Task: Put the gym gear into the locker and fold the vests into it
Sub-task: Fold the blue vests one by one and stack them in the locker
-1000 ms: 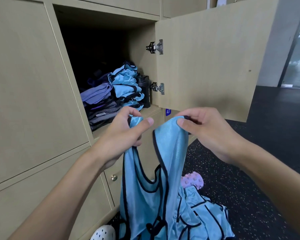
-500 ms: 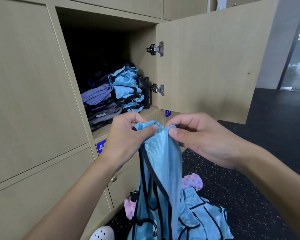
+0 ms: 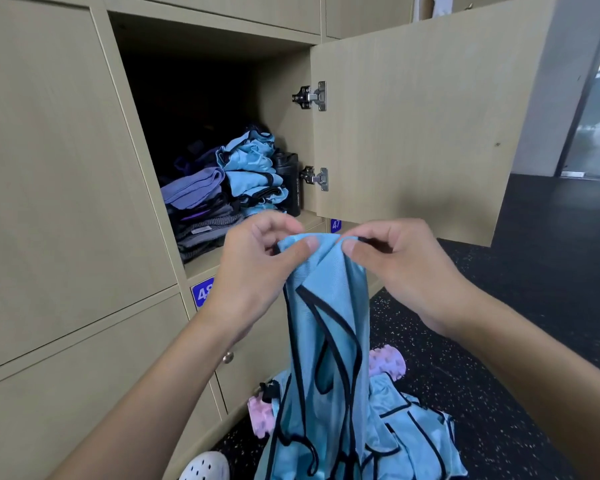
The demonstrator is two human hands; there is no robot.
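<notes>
Hands now together: left hand (image 3: 257, 268) and right hand (image 3: 402, 268) pinch blue vest (image 3: 326, 323) shoulders; folded vests (image 3: 253, 171) already in locker (image 3: 222, 46); loose vests (image 3: 416, 438) left on floor.

left hand (image 3: 257, 271) & right hand (image 3: 402, 271) pinch blue vest (image 3: 329, 306) top edge.

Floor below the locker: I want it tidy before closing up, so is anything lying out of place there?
Yes. More blue vests lie crumpled on the floor, with a pink spiky roller beside them, none stowed yet.
</notes>
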